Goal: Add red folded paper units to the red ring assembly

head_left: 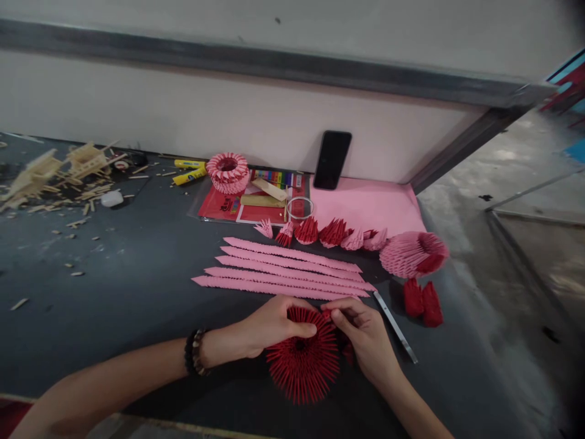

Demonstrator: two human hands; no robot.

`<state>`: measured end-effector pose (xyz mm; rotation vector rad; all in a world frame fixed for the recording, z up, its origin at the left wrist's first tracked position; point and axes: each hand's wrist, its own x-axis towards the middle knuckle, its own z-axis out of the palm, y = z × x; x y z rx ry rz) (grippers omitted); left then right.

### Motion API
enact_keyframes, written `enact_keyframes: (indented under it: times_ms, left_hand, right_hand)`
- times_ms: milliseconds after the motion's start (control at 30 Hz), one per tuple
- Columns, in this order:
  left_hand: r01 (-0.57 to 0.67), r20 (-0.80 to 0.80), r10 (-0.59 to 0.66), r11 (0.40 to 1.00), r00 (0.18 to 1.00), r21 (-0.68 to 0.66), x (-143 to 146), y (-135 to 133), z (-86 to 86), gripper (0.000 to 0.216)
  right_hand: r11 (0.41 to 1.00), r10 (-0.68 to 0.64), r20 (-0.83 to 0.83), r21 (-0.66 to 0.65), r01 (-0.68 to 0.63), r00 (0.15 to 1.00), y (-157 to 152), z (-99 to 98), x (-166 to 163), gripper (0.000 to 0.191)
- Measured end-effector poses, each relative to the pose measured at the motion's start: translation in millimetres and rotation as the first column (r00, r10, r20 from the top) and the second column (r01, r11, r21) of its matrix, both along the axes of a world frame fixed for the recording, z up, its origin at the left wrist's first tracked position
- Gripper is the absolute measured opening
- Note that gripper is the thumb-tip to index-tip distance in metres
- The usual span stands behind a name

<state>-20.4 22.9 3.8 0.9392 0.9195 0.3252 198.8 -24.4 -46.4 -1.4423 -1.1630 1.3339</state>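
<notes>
A round, spiky disc of folded red paper pieces (303, 369) is near the table's front edge. My left hand (286, 323) grips its far left rim, thumb on top and fingers behind. At the disc's far right edge, my right hand (359, 323) pinches a small red paper piece (326, 314) between thumb and fingers. More red paper (348, 352) shows partly under my right hand. Just beyond both hands lie several long pink folded-paper strips (283, 268), side by side. To the right of my right hand rests a narrow metal strip (395, 327).
Two red paper bundles (423, 303) and a pink paper bowl shape (414, 253) stand at right. Behind are small paper clusters (306, 230), a pink-white paper ring (227, 172), glue tubes (189, 172) and a phone (333, 160) against the partition. Wooden models (86, 161) and scraps lie left.
</notes>
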Motion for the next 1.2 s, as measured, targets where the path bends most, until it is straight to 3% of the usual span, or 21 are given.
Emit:
enact_keyframes:
  times_ms: [333,600,767,967,1100,1200]
  left_hand:
    - [-0.011,0.0,0.011,0.999,1.0,-0.037,1.4,0.3,3.3,0.043]
    - [-0.004,-0.007,0.003,0.993,1.0,-0.117,-1.5,0.1,6.6,0.039]
    - [-0.027,-0.002,0.027,0.996,1.0,-0.086,-2.7,-1.4,9.0,0.032]
    - [-0.014,0.031,0.013,1.0,0.999,0.026,-2.5,-5.7,5.7,0.03]
    - [-0.002,0.038,-0.001,0.998,0.999,0.071,-2.8,-7.4,3.3,0.031]
    - [0.043,-0.004,-0.043,0.985,0.999,0.166,-3.5,-6.7,5.9,0.033]
  right_hand:
    - [1.0,0.002,-0.006,-0.001,-0.002,1.0,-1.3,2.7,0.2,0.023]
    - [0.996,-0.046,-0.148,-0.081,0.035,0.988,-1.7,2.2,0.7,0.033]
    - [0.998,-0.035,-0.115,-0.049,0.03,0.993,-3.3,3.1,0.2,0.029]
    - [0.992,-0.069,0.11,0.108,0.057,0.992,-4.8,7.1,-1.0,0.019]
    - [0.974,-0.173,0.093,0.161,0.157,0.981,-5.1,4.1,3.6,0.015]
    - [0.98,-0.162,0.099,0.13,0.148,0.982,-6.1,0.9,6.2,0.016]
